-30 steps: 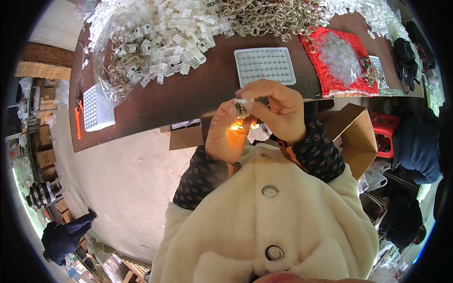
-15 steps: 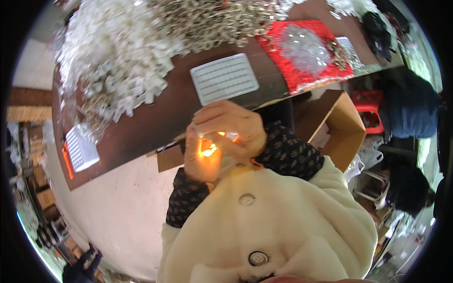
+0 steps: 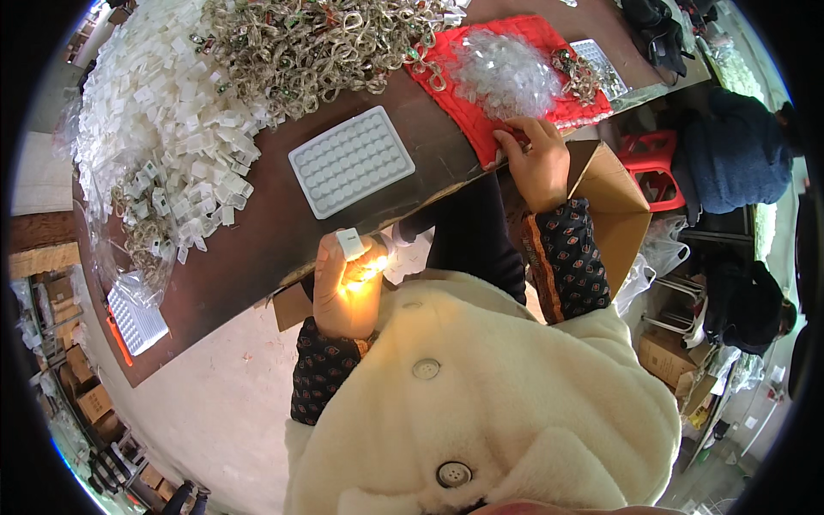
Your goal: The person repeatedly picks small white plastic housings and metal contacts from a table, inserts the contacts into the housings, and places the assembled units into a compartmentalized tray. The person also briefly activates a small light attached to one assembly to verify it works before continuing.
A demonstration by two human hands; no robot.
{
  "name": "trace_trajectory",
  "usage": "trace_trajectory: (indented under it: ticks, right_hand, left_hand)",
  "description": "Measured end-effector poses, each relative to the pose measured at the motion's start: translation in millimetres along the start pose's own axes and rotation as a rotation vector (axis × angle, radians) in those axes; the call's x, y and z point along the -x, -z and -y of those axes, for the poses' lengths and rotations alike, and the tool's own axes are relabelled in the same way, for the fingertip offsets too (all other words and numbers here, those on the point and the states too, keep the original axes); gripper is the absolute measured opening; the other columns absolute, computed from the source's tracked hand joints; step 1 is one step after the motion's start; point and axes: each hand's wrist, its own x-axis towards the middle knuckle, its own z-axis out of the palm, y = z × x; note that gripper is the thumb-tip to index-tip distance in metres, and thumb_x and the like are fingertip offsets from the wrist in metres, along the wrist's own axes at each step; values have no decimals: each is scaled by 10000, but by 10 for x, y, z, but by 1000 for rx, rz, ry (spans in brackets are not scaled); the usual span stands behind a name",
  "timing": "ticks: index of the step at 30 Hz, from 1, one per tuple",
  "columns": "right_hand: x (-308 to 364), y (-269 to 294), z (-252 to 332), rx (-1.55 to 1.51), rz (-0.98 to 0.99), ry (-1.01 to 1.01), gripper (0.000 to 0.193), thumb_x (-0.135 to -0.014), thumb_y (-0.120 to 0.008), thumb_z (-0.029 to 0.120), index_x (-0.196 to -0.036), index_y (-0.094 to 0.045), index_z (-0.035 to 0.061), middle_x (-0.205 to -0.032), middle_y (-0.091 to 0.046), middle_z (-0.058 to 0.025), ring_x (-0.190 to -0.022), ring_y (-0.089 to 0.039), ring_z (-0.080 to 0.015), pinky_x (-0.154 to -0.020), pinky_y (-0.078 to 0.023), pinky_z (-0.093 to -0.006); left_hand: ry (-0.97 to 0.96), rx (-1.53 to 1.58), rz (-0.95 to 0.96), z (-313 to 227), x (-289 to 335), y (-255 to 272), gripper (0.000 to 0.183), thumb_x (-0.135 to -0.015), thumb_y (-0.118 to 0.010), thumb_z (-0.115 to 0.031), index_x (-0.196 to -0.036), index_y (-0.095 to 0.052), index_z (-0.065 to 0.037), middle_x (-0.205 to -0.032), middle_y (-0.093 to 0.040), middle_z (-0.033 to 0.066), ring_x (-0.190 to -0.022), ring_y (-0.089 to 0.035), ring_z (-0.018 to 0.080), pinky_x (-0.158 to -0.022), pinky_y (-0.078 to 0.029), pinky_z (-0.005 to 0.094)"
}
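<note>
My left hand (image 3: 345, 296) is closed around a small white battery box (image 3: 350, 244), held up in front of my body. Warm yellow lights (image 3: 365, 279) glow at its fingers, and their wire is lost in the glare. Out to the right, my right hand (image 3: 541, 163) is at the near edge of a red cloth (image 3: 588, 113). Its thumb and curved fingers are apart, and nothing shows between them. Just beyond the fingertips lies a heap of clear plastic pieces (image 3: 506, 73) on the cloth.
A white tray with rounded hollows (image 3: 352, 163) lies on the brown table (image 3: 232, 275). White battery boxes (image 3: 163, 103) and coiled string lights (image 3: 300, 51) are heaped behind it. An orange-handled tool (image 3: 118, 335) rests far left. Below the right edge stands a cardboard box (image 3: 614, 184).
My hands were together around the glowing lights. My right hand has moved away to the red cloth, while the left keeps the battery box. The view has shifted.
</note>
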Motion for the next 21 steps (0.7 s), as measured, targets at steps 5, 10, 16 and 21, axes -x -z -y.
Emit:
trace_trajectory:
  ticks: [5,10,16,21]
  right_hand:
    - [-44,-69,-105,166,56,56,141,-852,-727,246,-873,-723,107,-829,-674,-97,-796,-658,-319,-681,-532,-416]
    - [-149,41,281,45,132,37,89,-897,-667,141,-932,-706,69,-860,-700,-122,-771,-682,-286,-695,-545,-361]
    - [305,93,1319,-967,435,114,82,-893,-651,-26,-975,-650,-15,-1052,-691,-140,-896,-668,-219,-783,-537,-325]
    - [348,82,1614,-831,440,256,140,-826,-670,-36,-953,-651,21,-1038,-692,-158,-915,-663,-308,-805,-527,-365]
  left_hand:
    - [-2,-25,19,-8,19,0,209,-978,-616,-265,-1024,-576,-65,-893,-586,54,-795,-414,161,-757,-339,337]
    - [21,-134,-90,-25,62,-1,255,-951,-663,-295,-1077,-581,-88,-874,-547,38,-802,-451,177,-817,-384,359]
    - [6,-49,-17,-5,106,-51,206,-967,-647,-143,-1161,-622,-80,-1084,-687,134,-928,-601,190,-882,-485,370]
    - [-46,-48,-64,-49,186,-51,205,-974,-640,-149,-1169,-621,-86,-1104,-665,79,-1000,-611,181,-920,-487,370]
